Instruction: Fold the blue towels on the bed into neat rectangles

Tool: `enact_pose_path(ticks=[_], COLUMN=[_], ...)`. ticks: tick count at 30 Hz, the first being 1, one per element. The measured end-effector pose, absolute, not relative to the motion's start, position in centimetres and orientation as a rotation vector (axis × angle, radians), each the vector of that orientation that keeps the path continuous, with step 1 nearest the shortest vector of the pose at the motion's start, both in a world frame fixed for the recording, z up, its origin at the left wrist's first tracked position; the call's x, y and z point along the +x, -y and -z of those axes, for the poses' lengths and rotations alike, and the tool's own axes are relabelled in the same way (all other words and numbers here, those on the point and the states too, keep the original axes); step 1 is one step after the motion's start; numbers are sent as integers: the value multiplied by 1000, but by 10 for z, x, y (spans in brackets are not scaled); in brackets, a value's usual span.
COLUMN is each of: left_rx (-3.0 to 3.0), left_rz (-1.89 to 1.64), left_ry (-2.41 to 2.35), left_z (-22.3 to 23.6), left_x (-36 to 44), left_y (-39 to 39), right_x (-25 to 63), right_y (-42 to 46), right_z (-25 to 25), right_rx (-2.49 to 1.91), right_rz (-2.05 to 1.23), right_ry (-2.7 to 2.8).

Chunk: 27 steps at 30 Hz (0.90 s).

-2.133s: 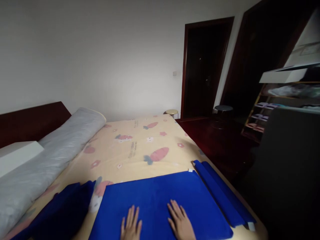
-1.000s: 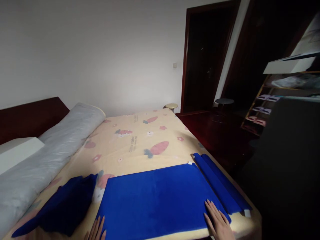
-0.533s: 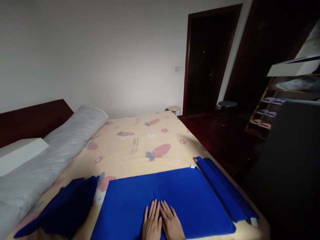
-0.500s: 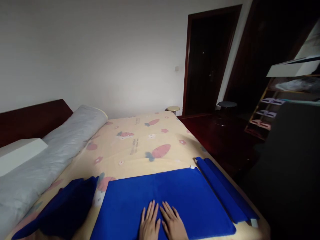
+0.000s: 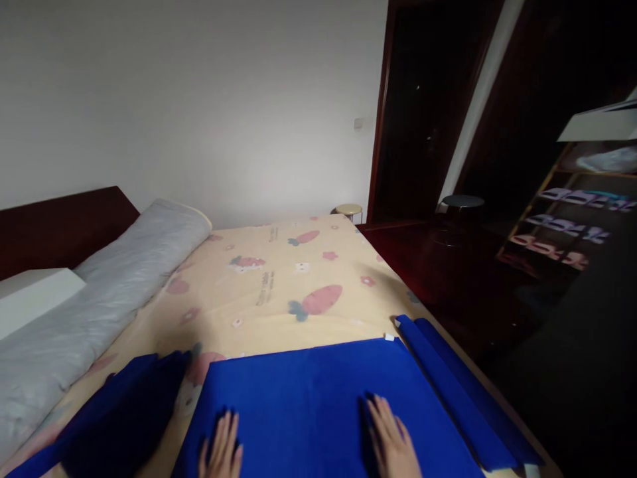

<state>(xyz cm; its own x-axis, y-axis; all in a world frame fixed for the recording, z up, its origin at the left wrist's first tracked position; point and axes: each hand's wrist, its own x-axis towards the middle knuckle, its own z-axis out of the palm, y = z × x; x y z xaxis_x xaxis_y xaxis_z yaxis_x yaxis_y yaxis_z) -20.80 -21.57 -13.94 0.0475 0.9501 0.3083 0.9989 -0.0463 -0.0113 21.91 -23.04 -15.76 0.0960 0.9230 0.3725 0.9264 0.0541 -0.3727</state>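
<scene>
A blue cloth (image 5: 298,405) lies spread flat on the bed, with a small white tag at its far right corner. Over its left part is my left hand (image 5: 221,448), fingers stretched out and nothing held. My right hand (image 5: 392,438) is over the right part, its fingers also straight and empty. Whether the palms press on the fabric or hover just above it, I cannot tell. To the right lie folded blue cloth strips (image 5: 455,392) side by side, white tags at their ends. A crumpled dark blue cloth (image 5: 124,411) sits to the left.
The bed (image 5: 269,285) has a cream sheet with carrot prints. A grey bolster (image 5: 129,279) and a white box-like object (image 5: 37,299) lie along the left, by the headboard (image 5: 64,229). Stools (image 5: 349,209) and a shoe rack (image 5: 562,226) stand beyond the bed's right edge.
My hands have moved apart from the cloth's middle, the left one leftward and the right one rightward. The view has shifted slightly. The cloths stay in place.
</scene>
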Motion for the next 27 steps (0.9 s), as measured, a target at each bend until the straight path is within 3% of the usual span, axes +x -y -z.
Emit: enact_pose_path(ticks=[4,7,10,14,18,27], left_rx=[-2379,-2579,-2543,-2099,-1907,-2548], left_rz=[335,297,199,117,166,309], left_ry=[1754,1627,1796,2204,2253,1719], left_z=[130,124,123,131,129,120], left_x=[-77,-35,-72,-185,-239,-31], left_y=[179,162,155,156,160,111], right_x=[128,120,173,280,325,134], right_y=[188,171,167,179,183,116], right_z=[126,119,126,146,158,114], right_rx=[-1580,-1474,-1588,-1897,-1994,-1604], right_rz=[-309,-446,-388,-106,53,-369], right_ry=[2115,2277,2261,2040,1903,2276])
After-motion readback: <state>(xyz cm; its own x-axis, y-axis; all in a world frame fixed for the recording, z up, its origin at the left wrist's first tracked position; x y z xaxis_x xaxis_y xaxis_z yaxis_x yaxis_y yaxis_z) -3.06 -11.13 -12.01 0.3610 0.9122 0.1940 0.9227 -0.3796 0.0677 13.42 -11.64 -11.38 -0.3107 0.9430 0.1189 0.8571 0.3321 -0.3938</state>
